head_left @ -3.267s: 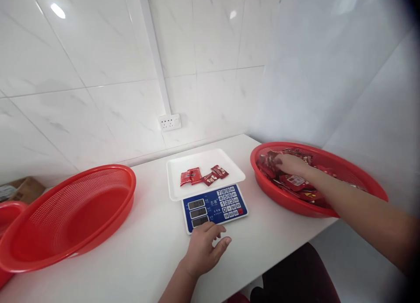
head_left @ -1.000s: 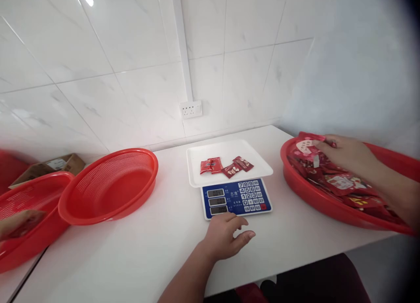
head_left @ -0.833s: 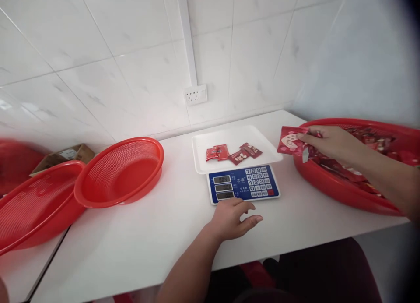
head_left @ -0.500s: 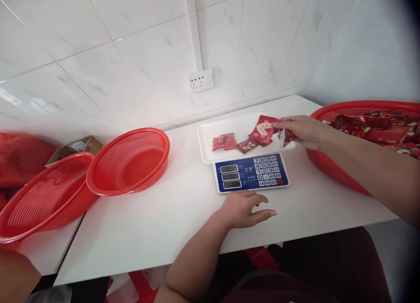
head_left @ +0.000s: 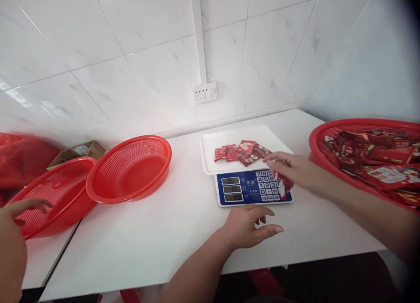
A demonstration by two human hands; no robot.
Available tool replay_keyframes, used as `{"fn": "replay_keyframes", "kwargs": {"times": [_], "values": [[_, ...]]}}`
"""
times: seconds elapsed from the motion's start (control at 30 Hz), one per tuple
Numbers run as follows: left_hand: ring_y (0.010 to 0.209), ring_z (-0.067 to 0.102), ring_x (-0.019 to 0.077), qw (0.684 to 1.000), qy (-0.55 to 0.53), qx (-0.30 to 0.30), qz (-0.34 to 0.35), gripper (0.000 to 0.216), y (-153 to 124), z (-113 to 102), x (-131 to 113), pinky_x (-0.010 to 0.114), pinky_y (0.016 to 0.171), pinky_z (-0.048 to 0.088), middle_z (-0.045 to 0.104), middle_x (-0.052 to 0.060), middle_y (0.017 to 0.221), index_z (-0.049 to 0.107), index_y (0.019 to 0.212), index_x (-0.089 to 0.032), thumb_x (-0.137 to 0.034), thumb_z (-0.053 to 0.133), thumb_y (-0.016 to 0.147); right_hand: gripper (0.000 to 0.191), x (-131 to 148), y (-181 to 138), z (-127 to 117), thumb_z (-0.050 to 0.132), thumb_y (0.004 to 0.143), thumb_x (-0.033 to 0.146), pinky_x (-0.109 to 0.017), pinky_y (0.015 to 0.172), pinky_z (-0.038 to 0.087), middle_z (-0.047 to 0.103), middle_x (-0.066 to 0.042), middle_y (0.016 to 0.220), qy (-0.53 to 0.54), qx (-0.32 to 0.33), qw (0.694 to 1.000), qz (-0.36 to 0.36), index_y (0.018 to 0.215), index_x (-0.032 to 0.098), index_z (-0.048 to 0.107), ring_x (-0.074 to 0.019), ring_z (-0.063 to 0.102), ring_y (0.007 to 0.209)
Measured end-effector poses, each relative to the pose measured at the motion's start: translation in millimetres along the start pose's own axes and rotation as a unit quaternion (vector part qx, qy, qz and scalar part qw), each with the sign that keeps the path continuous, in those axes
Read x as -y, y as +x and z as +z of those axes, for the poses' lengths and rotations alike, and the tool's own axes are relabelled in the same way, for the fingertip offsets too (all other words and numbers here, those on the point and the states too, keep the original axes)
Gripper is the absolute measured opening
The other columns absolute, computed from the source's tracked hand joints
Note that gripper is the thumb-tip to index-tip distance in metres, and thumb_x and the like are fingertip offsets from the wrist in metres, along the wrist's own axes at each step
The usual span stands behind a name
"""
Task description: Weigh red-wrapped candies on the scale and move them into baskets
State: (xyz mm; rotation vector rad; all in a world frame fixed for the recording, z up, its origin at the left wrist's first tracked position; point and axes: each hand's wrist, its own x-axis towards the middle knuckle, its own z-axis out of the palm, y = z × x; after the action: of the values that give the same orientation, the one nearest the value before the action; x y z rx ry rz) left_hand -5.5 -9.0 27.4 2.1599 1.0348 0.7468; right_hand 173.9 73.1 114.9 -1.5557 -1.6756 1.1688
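Progress first, left to right. At far left, a red bag (head_left: 26, 156) and a cardboard box (head_left: 95, 150) are sitting behind a perforated red basket (head_left: 70, 213). Just right of it, a middle basket (head_left: 131, 197) is standing on the white worktop (head_left: 131, 237). At centre, the scale (head_left: 247, 193) is carrying a white tray (head_left: 236, 134); five small packets are lying there: two bright red packets (head_left: 226, 153) on the left, one pink-red packet (head_left: 246, 146) at far middle, two dark red packets (head_left: 248, 159) toward the right. The top display (head_left: 230, 181) is reading roughly 0.05, digits blurry. On the right, the filled basket (head_left: 314, 139) is holding many loose packets (head_left: 390, 174), so only a small share is apparently on the tray.

Hands, left to right. A co-worker's hand (head_left: 28, 209) is hanging at the left basket, fingers spread; can't tell if touching. The wearer's left hand (head_left: 244, 226) is resting just near of the scale, palm down, fingers loosely bent, thumb out, grasping nothing visible. The right hand (head_left: 292, 169) is hovering over the keypad's right side, grasping a held packet (head_left: 285, 185) below its fingers, with thumb and forefinger pointing at the tray's near edge.
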Motion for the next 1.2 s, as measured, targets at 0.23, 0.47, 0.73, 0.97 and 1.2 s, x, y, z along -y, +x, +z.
{"fn": "replay_keyframes", "kwargs": {"times": [0.23, 0.47, 0.73, 0.97, 1.2], "values": [[0.089, 0.064, 0.0201, 0.999, 0.037, 0.016, 0.014, 0.038, 2.5, 5.8, 3.8, 0.027, 0.074, 0.048, 0.069, 0.007, 0.097, 0.062, 0.097, -0.017, -0.05, 0.064, 0.078, 0.034, -22.1, -62.4, 72.0, 0.043, 0.086, 0.056, -0.025, 0.049, 0.046, 0.055, 0.004, 0.058, -0.019, -0.009, 0.994, -0.104, 0.085, 0.023, 0.053, -0.011, 0.054, 0.044], [0.084, 0.062, 0.019, 0.999, 0.016, 0.022, -0.032, 0.035, 1.6, -1.9, -2.1, 0.028, 0.074, 0.047, 0.068, 0.006, 0.092, 0.06, 0.094, -0.017, -0.05, 0.049, 0.089, 0.044, -39.1, -65.5, 51.9, 0.047, 0.082, 0.063, -0.026, 0.06, 0.051, 0.06, -0.002, 0.076, 0.059, -0.031, 0.993, -0.099, 0.099, 0.024, 0.057, -0.0156, 0.06, 0.067], [0.103, 0.058, 0.0176, 0.99, -0.121, 0.07, -0.002, 0.036, 0.8, -12.1, -9.4, 0.028, 0.091, 0.042, 0.064, 0.001, 0.115, 0.062, 0.112, -0.022, -0.043, 0.037, 0.095, 0.042, -53.7, -73.8, 26.8, 0.055, 0.078, 0.062, -0.028, 0.065, 0.049, 0.062, -0.003, 0.073, 0.034, 0.072, 0.995, -0.061, 0.08, 0.021, 0.065, -0.016, 0.054, 0.067], [0.096, 0.059, 0.018, 0.992, -0.118, 0.044, -0.003, 0.038, 1.1, -6.9, -2.7, 0.028, 0.086, 0.044, 0.065, 0.002, 0.108, 0.064, 0.108, -0.022, -0.048, 0.042, 0.091, 0.047, -58.0, -68.2, 28.9, 0.051, 0.077, 0.067, -0.028, 0.057, 0.042, 0.054, -0.001, 0.063, 0.033, 0.066, 0.996, -0.054, 0.071, 0.021, 0.059, -0.0147, 0.048, 0.061], [0.065, 0.052, 0.0113, 0.994, -0.083, 0.055, -0.05, 0.046, 1.3, -10.8, 0.4, 0.021, 0.061, 0.039, 0.061, 0.001, 0.071, 0.064, 0.077, -0.016, -0.055, 0.041, 0.09, 0.051, -45.7, -34.5, 28.1, 0.064, 0.065, 0.068, -0.026, 0.05, 0.037, 0.046, 0.003, 0.054, 0.185, -0.017, 0.982, 0.019, 0.061, 0.02, 0.049, -0.0102, 0.042, 0.052]]}}
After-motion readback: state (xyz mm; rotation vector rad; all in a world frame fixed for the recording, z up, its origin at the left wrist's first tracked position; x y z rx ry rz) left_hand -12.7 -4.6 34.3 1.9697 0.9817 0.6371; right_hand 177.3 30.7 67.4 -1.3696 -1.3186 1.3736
